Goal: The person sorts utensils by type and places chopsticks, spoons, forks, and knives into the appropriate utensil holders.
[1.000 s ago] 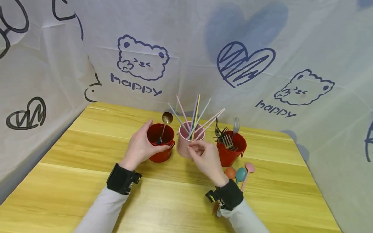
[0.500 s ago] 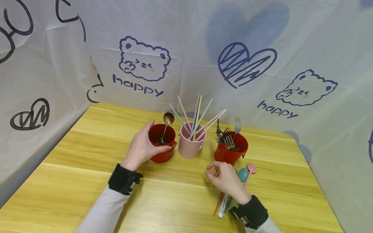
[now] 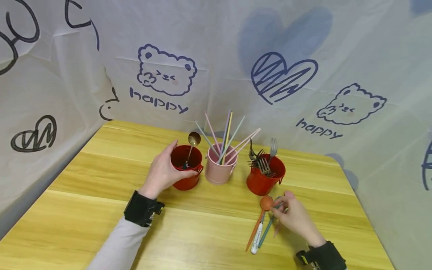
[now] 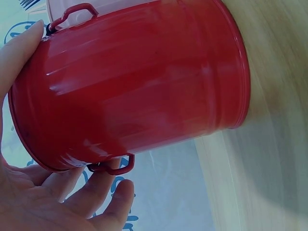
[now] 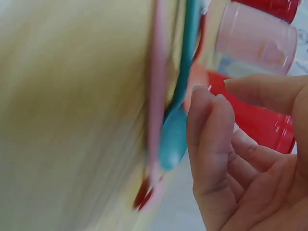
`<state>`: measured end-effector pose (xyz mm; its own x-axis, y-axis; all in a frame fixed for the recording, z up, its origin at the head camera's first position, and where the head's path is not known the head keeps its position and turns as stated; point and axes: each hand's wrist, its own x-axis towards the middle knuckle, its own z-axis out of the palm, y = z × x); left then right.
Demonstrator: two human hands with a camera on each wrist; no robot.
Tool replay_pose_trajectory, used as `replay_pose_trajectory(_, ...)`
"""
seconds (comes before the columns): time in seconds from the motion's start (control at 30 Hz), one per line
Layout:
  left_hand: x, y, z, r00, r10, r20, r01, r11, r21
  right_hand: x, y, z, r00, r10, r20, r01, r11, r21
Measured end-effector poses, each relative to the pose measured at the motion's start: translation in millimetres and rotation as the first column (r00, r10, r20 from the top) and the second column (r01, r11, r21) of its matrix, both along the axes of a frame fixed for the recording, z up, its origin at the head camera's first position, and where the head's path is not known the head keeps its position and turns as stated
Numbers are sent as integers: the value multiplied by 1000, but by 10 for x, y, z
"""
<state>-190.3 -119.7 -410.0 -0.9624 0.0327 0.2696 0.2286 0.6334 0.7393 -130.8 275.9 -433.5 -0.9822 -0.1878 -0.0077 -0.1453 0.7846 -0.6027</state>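
Note:
My left hand [image 3: 162, 172] grips the rim of a small red bucket [image 3: 186, 183], thumb on the near side and fingers round the far side. A metal spoon [image 3: 194, 139] leans inside it, bowl up. The bucket's side and two loop handles fill the left wrist view. On the right, my right hand [image 3: 296, 218] hovers over a teal spoon [image 5: 173, 142] and a pink spoon [image 5: 156, 82], partly covering both in the head view. Its fingers are bent, with a gap between thumb and forefinger and nothing held. Beside it lie an orange spoon [image 3: 266, 203] and a white-handled utensil [image 3: 257, 238].
A pink bucket [image 3: 217, 175] of several coloured straws [image 3: 229, 131] stands just right of the held bucket. Farther right is another red bucket [image 3: 261, 185] with several forks [image 3: 264, 166]. A white cloth [image 3: 222, 48] with drawings hangs behind the wooden table [image 3: 189, 232].
My right hand has moved from in front of the pink bucket, right and toward me, to above the spoons. My left hand keeps its grip on the red bucket.

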Motion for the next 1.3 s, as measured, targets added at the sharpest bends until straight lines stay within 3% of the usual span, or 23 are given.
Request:
replay_pose_trajectory(0.23,3,-4,-2,1000,0,-3,0,1000,1,41,260,-31,996,-30,80,27,999,34)
replay_pose_trajectory(0.53,8,3,7,1000,-8,-7,8,1000,6,46,312,-94,993,-23,115,14,997,81)
replay_pose_trajectory(0.87,7,-9,4,1000,-6,-7,6,1000,9,-51,375,-102,974,81,210,-70,996,-61)
replay_pose_trajectory(1.0,5,-13,0,1000,-9,-5,9,1000,14,-65,363,-94,978,51,202,-43,998,-44)
replay_pose_trajectory(1.3,1,-6,-1,1000,-11,-7,11,1000,15,-55,365,-61,987,-122,108,109,987,121)
